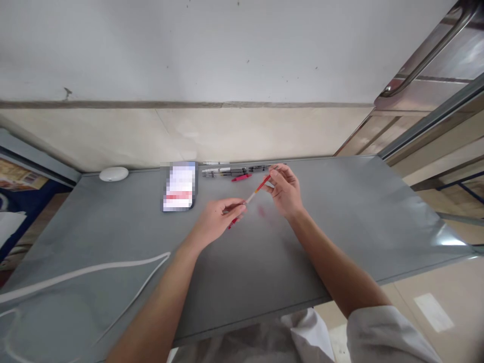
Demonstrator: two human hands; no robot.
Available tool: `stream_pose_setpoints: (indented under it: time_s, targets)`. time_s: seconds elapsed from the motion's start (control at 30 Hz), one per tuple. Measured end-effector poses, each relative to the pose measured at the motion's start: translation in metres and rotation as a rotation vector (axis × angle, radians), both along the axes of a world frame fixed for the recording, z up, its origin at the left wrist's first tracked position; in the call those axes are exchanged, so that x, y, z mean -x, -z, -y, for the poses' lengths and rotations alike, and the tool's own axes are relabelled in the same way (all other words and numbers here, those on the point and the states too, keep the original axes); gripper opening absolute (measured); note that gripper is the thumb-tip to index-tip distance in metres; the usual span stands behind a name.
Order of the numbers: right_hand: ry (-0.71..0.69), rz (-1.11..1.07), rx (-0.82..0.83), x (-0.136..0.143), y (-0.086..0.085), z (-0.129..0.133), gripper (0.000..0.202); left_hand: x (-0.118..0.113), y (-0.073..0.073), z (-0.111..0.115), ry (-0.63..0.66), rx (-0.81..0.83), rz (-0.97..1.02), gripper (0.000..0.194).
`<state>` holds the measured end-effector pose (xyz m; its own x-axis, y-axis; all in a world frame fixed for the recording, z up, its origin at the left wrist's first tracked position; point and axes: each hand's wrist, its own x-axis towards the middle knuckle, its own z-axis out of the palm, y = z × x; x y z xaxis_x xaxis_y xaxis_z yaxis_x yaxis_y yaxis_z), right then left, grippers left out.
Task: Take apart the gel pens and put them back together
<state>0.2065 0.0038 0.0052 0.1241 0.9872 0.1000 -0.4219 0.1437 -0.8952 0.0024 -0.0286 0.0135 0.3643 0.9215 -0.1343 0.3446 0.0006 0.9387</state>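
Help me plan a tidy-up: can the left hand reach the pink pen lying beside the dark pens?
Probably yes: bare tabletop leaves the way free between the left hand and the pink pen. But that hand grips a slim pen part, so it may have to let go first.

I can't see all of the red-ended pen (251, 196): the left hand (216, 221) covers part, the right hand (286, 192) its far tip. The phone screen (179, 184) is blurred to blocks, the pens by the wall (229, 172) too small to count; the white cord (94, 268) leaves my view leftward.
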Motion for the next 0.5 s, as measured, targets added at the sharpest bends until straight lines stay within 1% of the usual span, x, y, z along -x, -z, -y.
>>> stream_pose_setpoints:
  time_s: [0.1, 0.2, 0.3, 0.37, 0.5]
  targets:
    - [-0.006, 0.019, 0.015, -0.008, 0.0, -0.005, 0.022, 0.003, -0.001, -0.001, -0.042, 0.052, 0.119, 0.035]
    - [-0.123, 0.034, 0.058, -0.017, 0.004, -0.008, 0.027, 0.002, -0.002, -0.006, -0.149, 0.172, 0.35, 0.034]
    - [-0.25, 0.06, 0.094, -0.023, 0.011, -0.01, 0.026, 0.0, -0.002, -0.016, -0.249, 0.292, 0.59, 0.028]
    - [-0.305, 0.055, 0.096, -0.026, 0.016, -0.011, 0.023, 0.0, 0.0, -0.022, -0.293, 0.351, 0.707, 0.024]
    - [-0.423, -0.007, 0.111, -0.026, 0.022, -0.011, 0.02, 0.004, 0.013, -0.029, -0.282, 0.413, 0.861, 0.025]
